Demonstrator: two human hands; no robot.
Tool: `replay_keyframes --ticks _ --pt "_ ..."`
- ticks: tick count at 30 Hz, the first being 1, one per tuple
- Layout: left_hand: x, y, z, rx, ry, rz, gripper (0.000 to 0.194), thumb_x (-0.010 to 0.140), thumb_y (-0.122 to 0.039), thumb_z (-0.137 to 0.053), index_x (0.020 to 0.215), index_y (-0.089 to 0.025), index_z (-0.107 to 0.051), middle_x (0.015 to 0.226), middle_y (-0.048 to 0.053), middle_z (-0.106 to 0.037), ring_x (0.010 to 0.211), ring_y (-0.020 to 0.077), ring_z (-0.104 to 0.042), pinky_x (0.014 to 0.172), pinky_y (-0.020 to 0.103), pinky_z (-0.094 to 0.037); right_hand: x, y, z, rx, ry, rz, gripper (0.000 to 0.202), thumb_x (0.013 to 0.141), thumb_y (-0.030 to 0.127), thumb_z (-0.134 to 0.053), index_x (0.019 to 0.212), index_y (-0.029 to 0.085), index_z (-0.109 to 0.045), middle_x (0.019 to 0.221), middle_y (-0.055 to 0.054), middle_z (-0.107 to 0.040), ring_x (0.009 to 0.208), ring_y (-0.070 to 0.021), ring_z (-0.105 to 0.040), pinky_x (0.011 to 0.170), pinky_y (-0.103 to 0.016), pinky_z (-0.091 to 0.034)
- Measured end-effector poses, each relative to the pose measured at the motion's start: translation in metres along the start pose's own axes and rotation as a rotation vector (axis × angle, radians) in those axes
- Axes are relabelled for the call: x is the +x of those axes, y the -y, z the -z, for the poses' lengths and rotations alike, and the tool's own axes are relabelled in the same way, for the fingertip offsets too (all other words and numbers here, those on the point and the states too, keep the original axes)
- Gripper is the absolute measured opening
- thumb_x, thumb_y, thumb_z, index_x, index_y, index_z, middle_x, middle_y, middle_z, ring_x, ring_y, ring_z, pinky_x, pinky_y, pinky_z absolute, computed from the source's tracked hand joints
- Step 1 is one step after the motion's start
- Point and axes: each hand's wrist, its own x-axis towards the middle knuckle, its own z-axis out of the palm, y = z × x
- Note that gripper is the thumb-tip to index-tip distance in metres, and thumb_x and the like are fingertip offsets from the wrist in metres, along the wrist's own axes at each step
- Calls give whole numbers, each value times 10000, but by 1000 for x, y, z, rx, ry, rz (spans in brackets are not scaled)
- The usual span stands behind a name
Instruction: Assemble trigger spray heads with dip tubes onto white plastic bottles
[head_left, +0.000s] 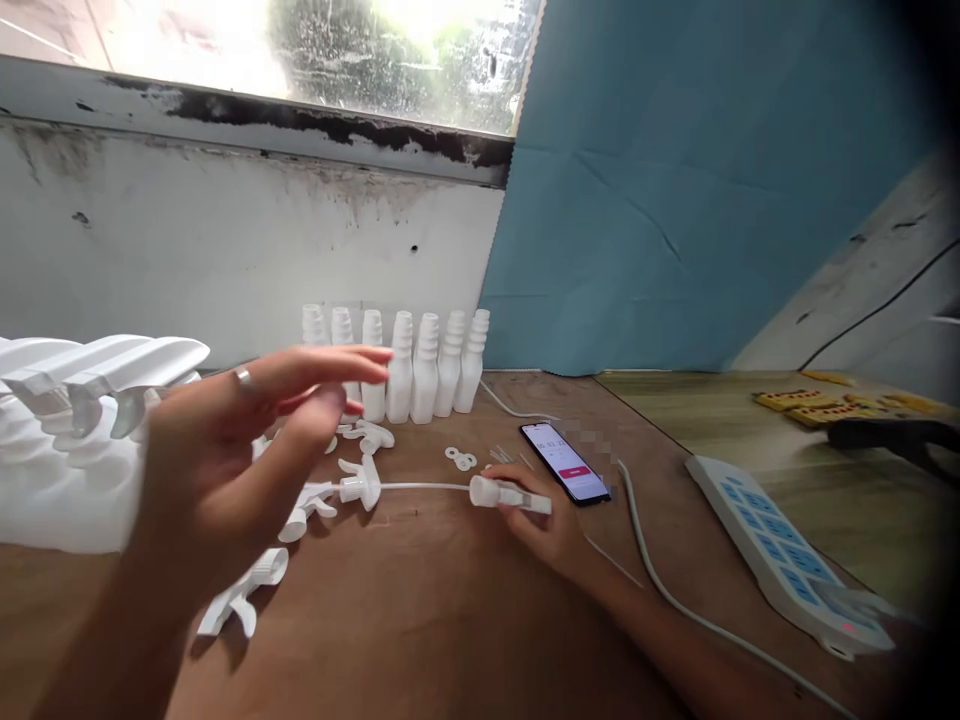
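My left hand (247,440) is raised over the left part of the table, its fingers stretched and apart from the thumb, with a ring on one finger. Nothing shows between them. My right hand (547,525) is closed on a white spray head (511,496), whose round collar points left. Left of it, a thin white tube (424,486) leads to another spray head (366,484) on the table. More spray heads (247,590) lie below and beside my left hand. Small white rings (460,459) rest between the hands, near the bottles.
Several white bottles (424,370) stand in a row by the wall. Bottles with spray heads (60,480) are at the far left. A phone (566,463), a white cable (660,590) and a power strip (787,550) lie right. A blue cloth (645,200) hangs behind.
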Motion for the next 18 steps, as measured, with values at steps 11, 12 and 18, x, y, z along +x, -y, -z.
replay_keyframes --ticks 11,12,18 --pt "44 204 -55 404 -271 601 763 624 48 -636 1349 24 -401 1370 245 -372 1304 333 -365 1118 424 -320 12 -40 18 385 -377 -281 356 932 495 -623 1017 150 -595 700 -34 -597 585 -175 -562 573 -280 -478" --pt "43 211 -54 407 -234 643 784 639 43 -638 1375 12 -369 1347 238 -407 1263 324 -421 1078 427 -372 12 -40 20 400 -387 -282 356 922 488 -645 1009 145 -606 684 -30 -590 578 -166 -552 571 -272 -475" --pt "37 218 -45 498 -126 724 661 738 -99 -700 1343 -67 -435 1130 160 -584 1119 309 -550 980 474 -446 17 -37 30 514 -484 -289 371 862 503 -722 975 154 -669 797 -53 -615 616 -162 -592 592 -285 -540"
